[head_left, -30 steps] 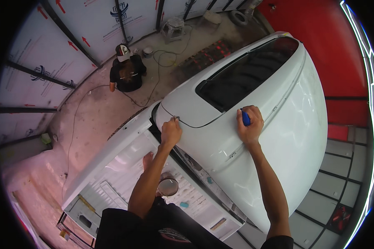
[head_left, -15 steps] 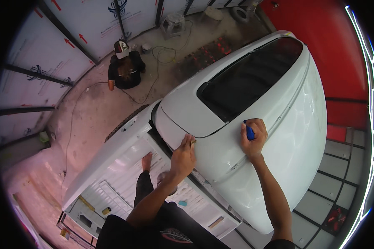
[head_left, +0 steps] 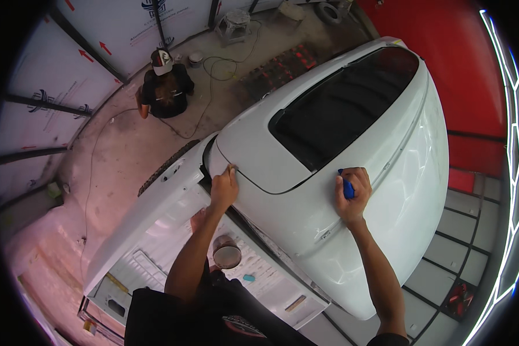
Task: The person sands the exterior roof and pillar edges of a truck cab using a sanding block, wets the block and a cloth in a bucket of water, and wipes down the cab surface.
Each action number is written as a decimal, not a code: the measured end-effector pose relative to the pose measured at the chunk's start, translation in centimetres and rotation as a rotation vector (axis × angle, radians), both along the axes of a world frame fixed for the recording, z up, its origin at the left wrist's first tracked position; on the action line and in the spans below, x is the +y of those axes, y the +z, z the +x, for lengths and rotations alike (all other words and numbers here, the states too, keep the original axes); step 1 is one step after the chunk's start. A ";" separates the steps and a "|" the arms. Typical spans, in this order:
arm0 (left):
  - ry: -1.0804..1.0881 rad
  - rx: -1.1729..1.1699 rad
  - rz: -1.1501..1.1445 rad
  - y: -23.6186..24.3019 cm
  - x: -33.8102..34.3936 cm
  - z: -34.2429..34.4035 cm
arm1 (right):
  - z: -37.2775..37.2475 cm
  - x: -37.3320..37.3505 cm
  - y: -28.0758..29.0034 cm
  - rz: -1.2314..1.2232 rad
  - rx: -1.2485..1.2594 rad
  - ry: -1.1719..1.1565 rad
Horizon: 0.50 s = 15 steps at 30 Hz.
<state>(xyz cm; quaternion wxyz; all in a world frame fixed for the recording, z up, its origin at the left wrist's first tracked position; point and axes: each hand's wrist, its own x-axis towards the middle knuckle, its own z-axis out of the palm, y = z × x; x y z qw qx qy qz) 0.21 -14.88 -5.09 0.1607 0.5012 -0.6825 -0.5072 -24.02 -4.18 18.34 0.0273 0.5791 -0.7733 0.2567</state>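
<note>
The right hand (head_left: 356, 195) has its fingers wrapped round a blue lump (head_left: 348, 190) on the shiny, curved white truck (head_left: 294, 216). At nine o'clock from it, the left hand (head_left: 224, 189) pinches a small brown thing (head_left: 231, 168) in its fingers.

red arrows (head_left: 86, 55), dark emblems (head_left: 41, 101) and lettering (head_left: 151, 34) mark white wall panels (head_left: 135, 57), blurred print (head_left: 241, 325) a black shirt (head_left: 173, 314).

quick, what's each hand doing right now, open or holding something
Left hand: closed, pinching a small brownish piece, too small to identify.
Right hand: closed around a blue object.
</note>
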 end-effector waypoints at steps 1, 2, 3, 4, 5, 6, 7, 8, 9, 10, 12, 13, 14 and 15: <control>-0.001 -0.091 -0.107 -4.6 -2.3 1.8 | 0.8 -1.0 -0.6 -0.027 -0.038 0.024; -0.004 -0.186 -0.152 -7.7 -4.1 2.7 | 1.2 -1.8 -1.1 -0.045 -0.061 0.039; -0.010 -0.180 -0.151 -8.1 -4.6 2.4 | 1.0 -1.7 -1.0 -0.044 -0.056 0.032; -0.040 -0.186 -0.112 -8.4 -5.0 2.4 | 1.0 -1.7 -1.0 -0.038 -0.053 0.025; -0.066 -0.196 -0.076 -8.4 -5.3 2.6 | 1.2 -1.8 -0.9 -0.034 -0.053 0.022; -0.061 -0.125 -0.015 -7.3 -3.5 1.1 | 0.5 -0.9 -0.7 -0.023 -0.033 0.002; -0.054 -0.061 0.042 -5.0 -1.2 0.1 | -0.1 -0.1 -0.7 -0.014 -0.013 -0.014; -0.010 0.111 -0.069 -2.5 1.5 -0.3 | -0.2 0.3 -0.9 -0.014 -0.005 -0.023; 0.035 0.280 -0.178 -0.3 3.3 -0.3 | -0.1 0.2 -0.8 -0.016 -0.006 -0.031; 0.033 0.274 -0.180 0.9 3.4 0.0 | 0.1 0.0 -0.7 -0.012 -0.010 -0.029; 0.034 0.330 -0.211 2.7 3.6 0.1 | 0.2 0.2 -0.6 -0.005 -0.013 -0.029; 0.054 0.248 -0.130 1.6 2.0 -0.2 | 0.0 0.1 -0.6 -0.026 -0.016 -0.026; -0.002 0.036 0.034 0.6 0.1 0.1 | -0.2 0.1 -0.5 -0.046 -0.019 -0.024; -0.023 -0.121 -0.091 -3.7 -2.2 2.1 | 0.8 -1.1 -0.6 -0.070 -0.038 0.004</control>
